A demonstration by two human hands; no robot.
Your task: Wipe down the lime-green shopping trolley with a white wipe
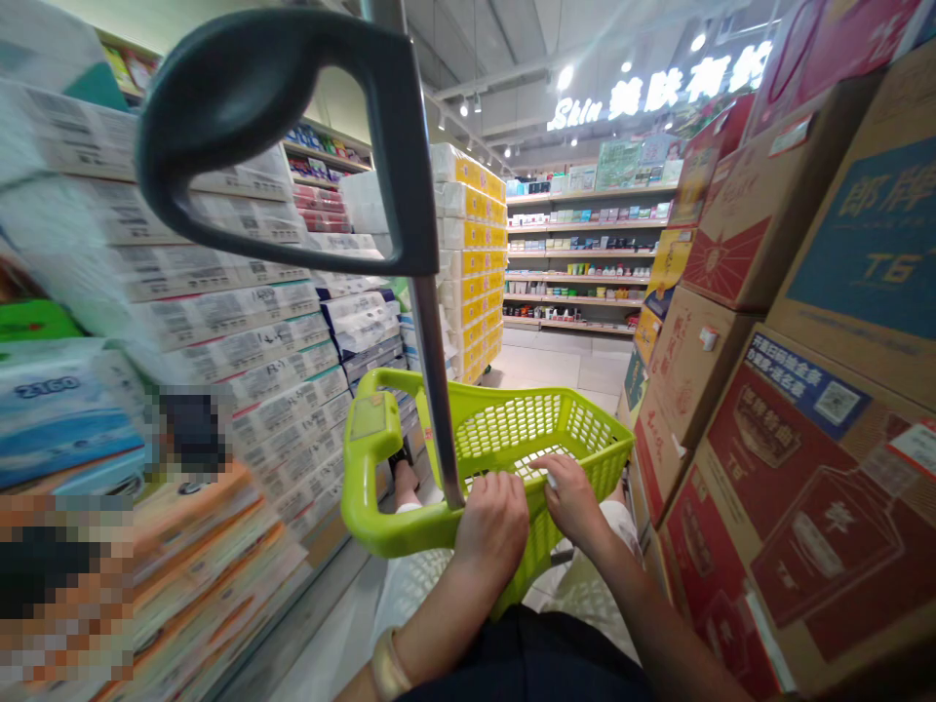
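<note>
A lime-green wheeled shopping basket (596, 429) with a perforated wall stands between my knees. Its metal pole (433, 370) rises in front of me to a dark grey loop handle (292, 255), large and close to the camera. My left hand (494, 522) is closed over the near rim beside the foot of the pole, a gold-coloured bangle (391, 666) on that wrist. My right hand (570, 497) is at the same rim, a little to the right, its fingers mostly curled and the index finger reaching inward. Something small and white (552, 480) shows at its fingers, too small to name.
Wrapped packs (270, 351) are stacked high on the left. Cardboard cartons (819, 458) rise close on the right. A yellow-and-white stack of packs (472, 263) stands ahead, with shelves of goods (585, 244) beyond. Blurred patches hide parts at the lower left.
</note>
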